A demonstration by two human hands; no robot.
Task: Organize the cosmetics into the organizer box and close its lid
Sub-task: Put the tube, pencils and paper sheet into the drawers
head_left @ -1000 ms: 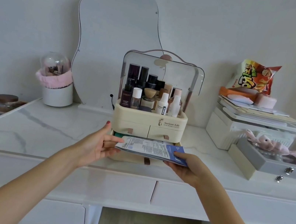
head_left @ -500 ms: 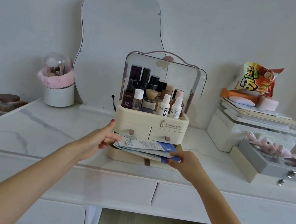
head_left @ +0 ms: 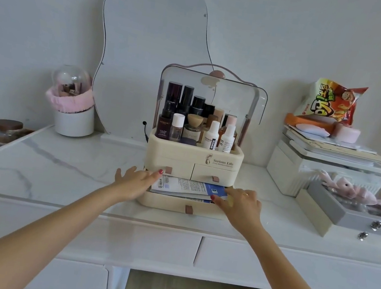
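Both hands rest flat on a stack of sheet-mask packets (head_left: 190, 188) lying in the pulled-out bottom drawer (head_left: 184, 207) of the organizer box (head_left: 194, 160): the left hand (head_left: 135, 180) lies with straight fingers on the packets' left end, the right hand (head_left: 240, 201) with fingers spread and lightly bent on their right end, neither curled around anything. The drawer juts toward the person from under two shut upper drawers. Above these, the open top compartment holds upright bottles and tubes, among them a dark L'Oréal bottle (head_left: 163, 125) at front left and two white bottles (head_left: 219, 136) at front right. The clear lid (head_left: 237, 96) stands raised behind them. The box sits mid-counter (head_left: 68, 170) on white marble-look stone, before a wavy mirror (head_left: 148, 57) leaning on the wall. Left stands a white pot with a pink band (head_left: 72, 110); right, stacked white containers (head_left: 325, 165) carry a snack bag (head_left: 328, 101), with a grey jewellery case (head_left: 353, 212) in front.
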